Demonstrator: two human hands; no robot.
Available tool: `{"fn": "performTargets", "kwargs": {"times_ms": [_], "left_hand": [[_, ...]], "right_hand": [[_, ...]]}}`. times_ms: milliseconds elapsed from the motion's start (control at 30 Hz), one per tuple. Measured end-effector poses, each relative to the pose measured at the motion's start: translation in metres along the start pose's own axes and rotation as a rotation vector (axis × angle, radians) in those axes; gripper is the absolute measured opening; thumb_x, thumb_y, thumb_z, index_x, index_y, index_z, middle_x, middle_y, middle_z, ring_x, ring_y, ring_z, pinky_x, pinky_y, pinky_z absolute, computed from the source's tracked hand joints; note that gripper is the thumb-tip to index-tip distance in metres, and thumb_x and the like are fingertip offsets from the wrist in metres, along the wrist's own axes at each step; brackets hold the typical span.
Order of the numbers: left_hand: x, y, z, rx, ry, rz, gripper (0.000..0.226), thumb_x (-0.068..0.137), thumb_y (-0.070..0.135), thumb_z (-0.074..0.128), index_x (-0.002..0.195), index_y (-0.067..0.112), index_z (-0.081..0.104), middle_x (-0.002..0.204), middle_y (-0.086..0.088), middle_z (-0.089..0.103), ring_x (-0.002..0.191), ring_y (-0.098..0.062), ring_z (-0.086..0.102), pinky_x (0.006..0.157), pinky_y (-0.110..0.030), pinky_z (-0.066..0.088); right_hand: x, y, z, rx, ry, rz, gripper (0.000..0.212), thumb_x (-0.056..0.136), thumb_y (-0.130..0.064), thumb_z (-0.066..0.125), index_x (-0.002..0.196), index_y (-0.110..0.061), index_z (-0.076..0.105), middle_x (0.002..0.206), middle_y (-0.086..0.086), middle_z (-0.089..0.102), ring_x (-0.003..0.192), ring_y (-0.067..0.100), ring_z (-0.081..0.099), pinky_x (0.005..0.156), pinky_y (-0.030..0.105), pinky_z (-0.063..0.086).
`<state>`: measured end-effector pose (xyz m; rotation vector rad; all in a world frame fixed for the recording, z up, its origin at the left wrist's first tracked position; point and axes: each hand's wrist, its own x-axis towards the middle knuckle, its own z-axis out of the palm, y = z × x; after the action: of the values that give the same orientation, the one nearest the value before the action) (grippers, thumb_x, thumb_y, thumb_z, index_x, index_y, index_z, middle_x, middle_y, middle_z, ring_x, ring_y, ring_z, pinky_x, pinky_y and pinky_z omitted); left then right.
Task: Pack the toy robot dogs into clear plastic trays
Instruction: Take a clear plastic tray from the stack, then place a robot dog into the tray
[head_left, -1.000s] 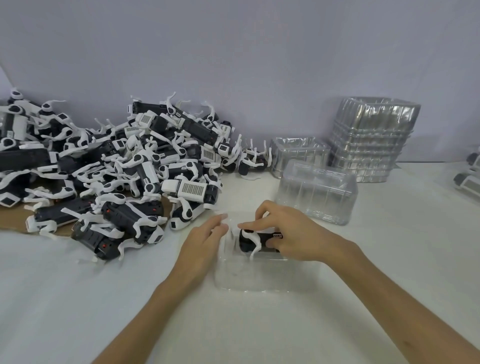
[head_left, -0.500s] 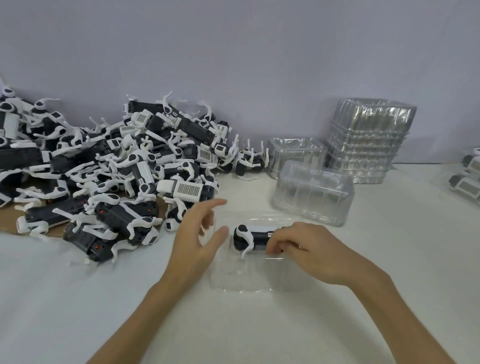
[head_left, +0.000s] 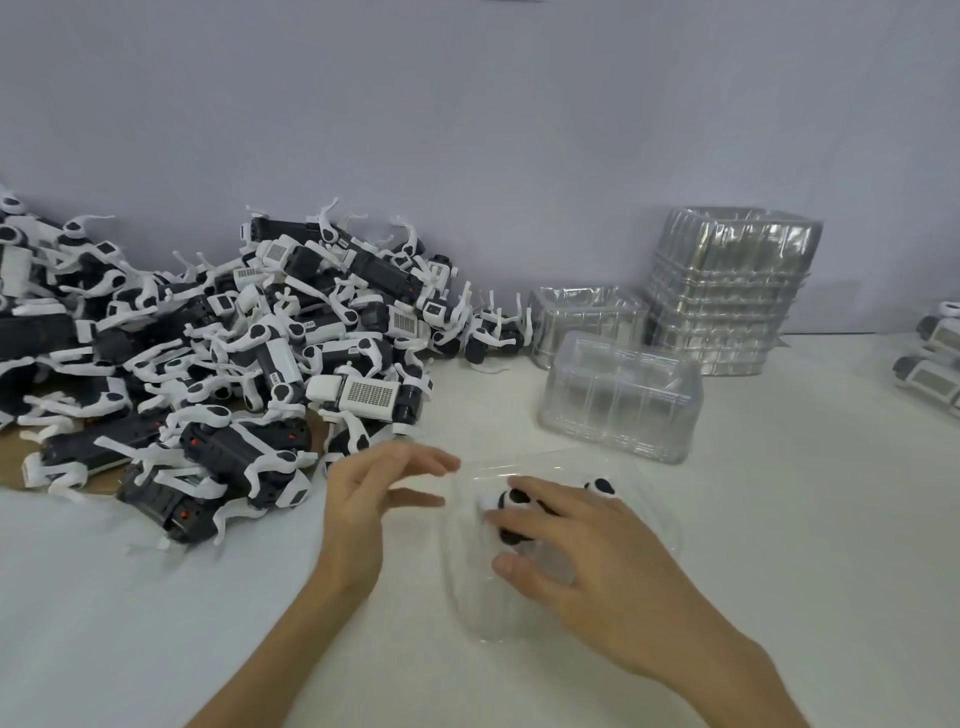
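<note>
Toy dog (head_left: 514, 506) inside clear tray (head_left: 649, 519)

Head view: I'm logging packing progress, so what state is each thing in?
toy robot dog, lying in the front tray, gripped.
right hand, gripping that dog.
left hand, open, holding nothing.
front tray, open, holding one dog.
domed tray, empty.
tray stack, nested, empty.
dog pile, heaped, unpacked.
</note>
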<state>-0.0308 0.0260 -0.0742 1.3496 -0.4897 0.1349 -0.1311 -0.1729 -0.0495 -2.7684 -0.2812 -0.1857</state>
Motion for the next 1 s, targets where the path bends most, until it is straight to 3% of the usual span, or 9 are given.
{"fn": "performTargets", "kwargs": {"times_ms": [100,200,300,400,467,600,733,833,1000], "left_hand": [[0.007,-0.001,-0.007,-0.004,0.146,-0.009,0.037,0.090,0.022,0.045,0.070,0.011,0.073,0.092,-0.016,0.075,0.091,-0.035,0.072,0.065,-0.035,0.057],[0.010,-0.002,-0.010,-0.023,0.202,-0.036,0.034,0.089,0.025,0.048,0.069,0.009,0.071,0.091,-0.016,0.075,0.082,-0.036,0.072,0.061,-0.031,0.056],[0.011,-0.004,-0.009,-0.019,0.183,-0.058,0.032,0.089,0.025,0.049,0.071,0.007,0.069,0.091,-0.015,0.074,0.077,-0.035,0.072,0.059,-0.029,0.055],[0.011,-0.005,-0.004,0.005,0.159,-0.056,0.032,0.089,0.025,0.050,0.070,0.010,0.070,0.091,-0.014,0.074,0.074,-0.033,0.072,0.057,-0.028,0.054],[0.011,-0.005,-0.002,0.021,0.145,-0.053,0.031,0.089,0.025,0.049,0.069,0.011,0.070,0.090,-0.012,0.074,0.073,-0.031,0.071,0.057,-0.026,0.053],[0.008,-0.005,-0.002,0.064,0.086,-0.082,0.030,0.088,0.026,0.050,0.071,0.013,0.071,0.091,-0.009,0.074,0.072,-0.027,0.071,0.057,-0.025,0.052],[0.007,-0.010,-0.002,0.093,0.066,-0.209,0.030,0.096,0.022,0.054,0.074,0.012,0.073,0.092,-0.010,0.074,0.072,-0.026,0.072,0.058,-0.025,0.054],[0.008,-0.014,-0.001,0.032,-0.002,-0.419,0.030,0.103,0.015,0.049,0.088,0.004,0.073,0.096,-0.018,0.074,0.079,-0.033,0.074,0.065,-0.031,0.059],[0.006,-0.019,0.000,-0.074,-0.156,-0.597,0.026,0.101,0.021,0.054,0.106,0.002,0.072,0.105,-0.022,0.073,0.094,-0.037,0.073,0.079,-0.038,0.059]], "right_hand": [[-0.017,0.021,-0.017,-0.036,0.046,0.111,0.071,0.071,-0.093,0.026,0.124,-0.056,0.055,0.133,-0.044,0.036,0.114,-0.015,0.040,0.097,0.017,0.024],[-0.036,0.052,-0.035,-0.101,0.090,0.247,0.049,0.065,-0.087,0.050,0.104,-0.057,0.052,0.120,-0.044,0.040,0.097,-0.011,0.043,0.093,0.021,0.031],[-0.053,0.088,-0.053,-0.151,0.222,0.487,0.041,0.073,-0.043,0.080,0.110,-0.040,0.062,0.137,-0.013,0.056,0.120,0.019,0.058,0.105,0.040,0.039],[-0.059,0.116,-0.063,-0.121,0.488,0.665,0.052,0.072,-0.010,0.082,0.121,-0.017,0.065,0.131,0.011,0.061,0.118,0.034,0.059,0.100,0.051,0.046],[-0.051,0.119,-0.061,-0.047,0.606,0.584,0.049,0.076,-0.008,0.080,0.120,-0.021,0.064,0.124,0.007,0.061,0.110,0.031,0.060,0.097,0.044,0.045],[-0.005,0.108,-0.049,0.083,0.607,0.338,0.041,0.082,-0.008,0.075,0.117,-0.025,0.066,0.117,-0.011,0.059,0.115,0.016,0.056,0.098,0.022,0.034],[0.059,0.109,-0.040,-0.014,0.475,0.295,0.047,0.085,-0.018,0.072,0.131,-0.024,0.060,0.132,-0.003,0.060,0.125,0.021,0.054,0.106,0.039,0.034],[0.090,0.119,-0.029,-0.225,0.320,0.392,0.050,0.087,-0.032,0.070,0.133,-0.024,0.054,0.129,-0.001,0.059,0.124,0.026,0.052,0.104,0.040,0.029],[0.106,0.108,-0.022,-0.134,0.409,0.413,0.025,0.090,-0.022,0.066,0.115,-0.024,0.067,0.111,-0.002,0.065,0.108,0.025,0.060,0.089,0.036,0.044]]}}
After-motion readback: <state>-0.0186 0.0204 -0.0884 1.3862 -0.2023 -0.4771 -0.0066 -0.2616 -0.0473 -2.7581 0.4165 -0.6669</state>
